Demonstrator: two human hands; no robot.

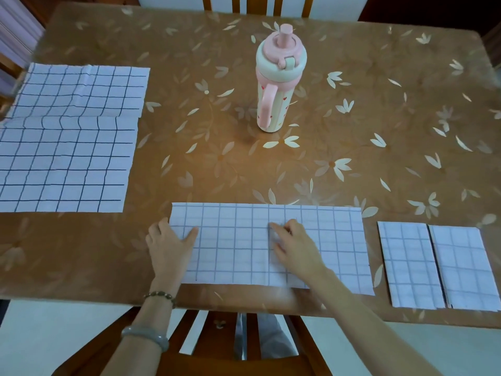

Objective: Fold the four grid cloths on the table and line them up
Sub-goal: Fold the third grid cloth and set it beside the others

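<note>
Left hand (173,244): flat on the left end of the middle cloth (339,240). Thumb lies on the fabric, fingers loosely straight along its edge. Grips nothing.
Right hand (294,246): palm down on the centre of the same cloth, fingers straight and pointing away and to the left. Fingertips are blurred. No pinch visible.
Middle cloth: white with a pale grey-blue grid. It is a long strip lying flat and crosswise, close to the near edge of the surface (379,104).
Folded cloths: two narrow rectangles to the right of the strip, one (409,267) and the other (466,270). They lie side by side with long edges just beside each other, set apart from the strip by a band of bare surface.
Open cloth (67,164): far left, spread out, with darker grid lines. A ridge crosses it from side to side, and its left side runs out of view.
Bottle (276,104): pink and cream with a handle, upright, mid-surface beyond the strip, well apart from every cloth.
Surface: brown covering printed with pale flowers and leaves.
Left wrist: beaded bracelet (160,295), with a pale bangle (146,339) further up the forearm.
Chairs: a wooden chair (217,335) below the near edge and a second chair (257,6) at the far side.
</note>
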